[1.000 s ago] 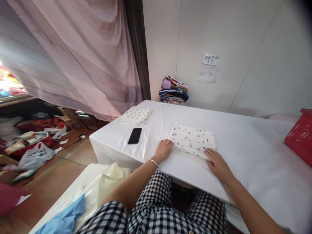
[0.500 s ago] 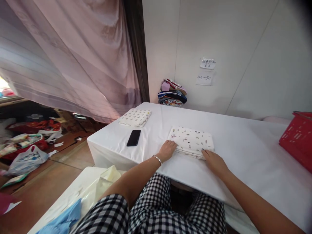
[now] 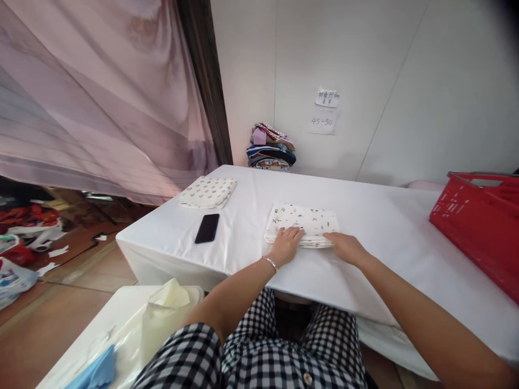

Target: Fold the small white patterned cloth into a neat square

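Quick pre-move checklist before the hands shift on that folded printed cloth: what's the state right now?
1. Left hand flat on the folded printed cloth: ok.
2. Right hand at the cloth's near right edge: ok.
3. Cloth lies wholly on the white table, away from the edges: ok.
4. Phone apart from the cloth, to its left: ok.
5. Red basket well off to the right: ok.
6. Layers evenly aligned underneath: cannot tell.
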Available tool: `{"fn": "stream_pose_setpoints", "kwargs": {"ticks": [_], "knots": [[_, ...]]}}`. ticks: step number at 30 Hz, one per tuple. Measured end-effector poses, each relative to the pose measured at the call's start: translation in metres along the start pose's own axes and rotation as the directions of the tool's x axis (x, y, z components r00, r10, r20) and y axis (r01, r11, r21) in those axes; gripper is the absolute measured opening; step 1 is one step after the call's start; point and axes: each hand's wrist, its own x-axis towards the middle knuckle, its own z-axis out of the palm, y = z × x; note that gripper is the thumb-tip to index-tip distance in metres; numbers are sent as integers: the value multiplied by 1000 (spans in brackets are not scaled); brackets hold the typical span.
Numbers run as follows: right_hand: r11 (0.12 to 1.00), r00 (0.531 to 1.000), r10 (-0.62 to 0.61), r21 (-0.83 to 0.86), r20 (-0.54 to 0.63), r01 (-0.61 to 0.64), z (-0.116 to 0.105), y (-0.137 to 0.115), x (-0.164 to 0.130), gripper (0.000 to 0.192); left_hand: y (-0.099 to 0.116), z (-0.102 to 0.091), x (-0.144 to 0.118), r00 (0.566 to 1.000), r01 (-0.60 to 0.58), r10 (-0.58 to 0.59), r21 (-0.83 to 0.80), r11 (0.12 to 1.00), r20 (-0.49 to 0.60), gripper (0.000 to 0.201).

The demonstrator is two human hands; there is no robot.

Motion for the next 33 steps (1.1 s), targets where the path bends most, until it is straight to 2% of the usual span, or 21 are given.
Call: {"fn": "stream_pose_setpoints", "kwargs": {"ticks": [4,9,12,16,19,21,23,25,27,28,30,32,33], "knots": [[1000,1000,1,30,27,-1,-19,1,5,54,6,6,7,1000,17,-17,17,1000,-17,57],[997,1000,1,81,1,-1,-27,2,4,57,4,4,7,1000,19,-19,55,998,16,60],[995,1000,14,102,-23,-11,-28,4,1,58,0,-6,11,1000,1,0,66,998,-10,56],[994,996,52,98,-74,-45,-31,10,-5,58,-3,-29,25,998,-15,19,71,997,-63,53],[997,987,21,73,-158,-10,-40,11,-10,59,-3,-49,38,996,-25,30,62,998,-85,54],[997,967,-9,68,-255,27,-48,6,-17,62,-3,-63,47,996,-23,27,58,998,-82,54],[995,920,4,98,-392,38,-54,-4,-29,60,-1,-77,57,998,-11,15,61,998,-69,54],[981,844,70,188,-531,36,-56,-21,-43,53,2,-94,68,999,5,-2,56,998,-49,54],[936,790,133,337,-598,98,-48,-41,-57,44,5,-113,80,998,42,-41,21,999,-38,54],[892,798,139,423,-587,156,-42,-50,-62,39,7,-124,87,998,55,-55,-13,998,-36,54],[750,870,128,620,-476,228,-26,-64,-68,33,10,-147,102,995,93,-97,-119,989,-28,56],[579,917,219,801,-333,152,-11,-69,-65,31,8,-168,117,989,145,-149,-297,944,8,59],[474,922,288,875,-258,97,-7,-67,-61,32,4,-177,126,982,184,-188,-412,893,31,57]]}}
